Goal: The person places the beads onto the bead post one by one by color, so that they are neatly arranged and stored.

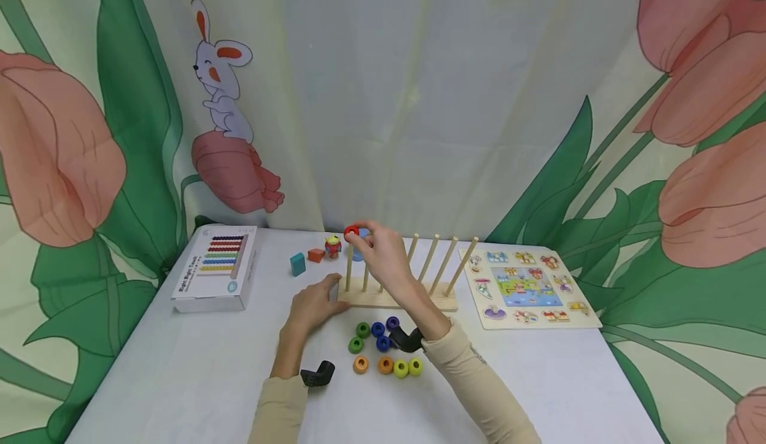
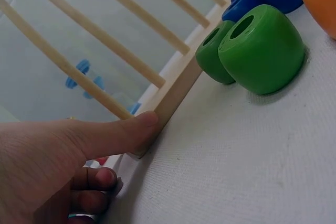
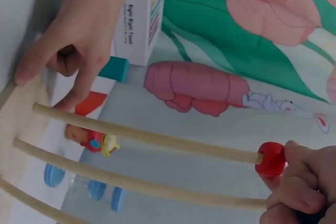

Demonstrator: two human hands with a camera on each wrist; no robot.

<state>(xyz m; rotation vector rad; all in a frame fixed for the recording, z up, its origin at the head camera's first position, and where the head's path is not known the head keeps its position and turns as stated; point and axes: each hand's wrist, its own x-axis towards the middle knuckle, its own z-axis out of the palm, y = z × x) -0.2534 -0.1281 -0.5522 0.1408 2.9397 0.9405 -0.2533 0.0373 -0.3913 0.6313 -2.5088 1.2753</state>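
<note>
My right hand pinches a red bead at the top of the leftmost peg; the peg's tip meets its hole. Something dark shows under the curled fingers, too hidden to tell. With thumb and fingers, my left hand grips the left end of the wooden peg stand, which carries a row of upright pegs. In front of the stand lie green beads, blue beads, a purple bead, orange beads and yellow beads.
At the left stands a white abacus box. Behind the stand are a teal block, a red-orange block, a small toy figure and a blue object. A wooden picture puzzle lies at the right.
</note>
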